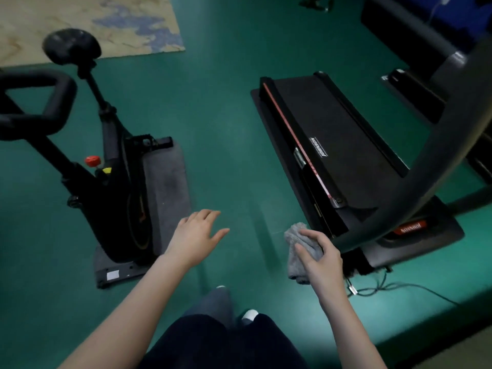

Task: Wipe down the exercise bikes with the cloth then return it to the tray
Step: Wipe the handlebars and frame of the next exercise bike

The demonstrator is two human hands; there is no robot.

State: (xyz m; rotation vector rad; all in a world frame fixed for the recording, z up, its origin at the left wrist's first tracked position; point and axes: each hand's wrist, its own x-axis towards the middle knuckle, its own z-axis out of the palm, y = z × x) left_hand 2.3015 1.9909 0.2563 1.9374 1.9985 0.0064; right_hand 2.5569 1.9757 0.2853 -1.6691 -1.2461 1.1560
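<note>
A black exercise bike [111, 166] stands at the left on a grey mat [166, 187], with its saddle [71, 45] at the top left and its handlebar [40, 102] at the left edge. My right hand [319, 254] is shut on a crumpled grey cloth [296, 241], low in the middle right, beside the front of a treadmill. My left hand [197, 235] hovers open over the green floor, just right of the bike's mat, touching nothing. No tray is in view.
A black treadmill [332, 155] lies at the right, its curved handrail [439, 169] arching across the right side. Cables [378, 287] trail on the floor by its front. A beige and blue rug [87, 22] lies at the top left. My legs are at the bottom centre.
</note>
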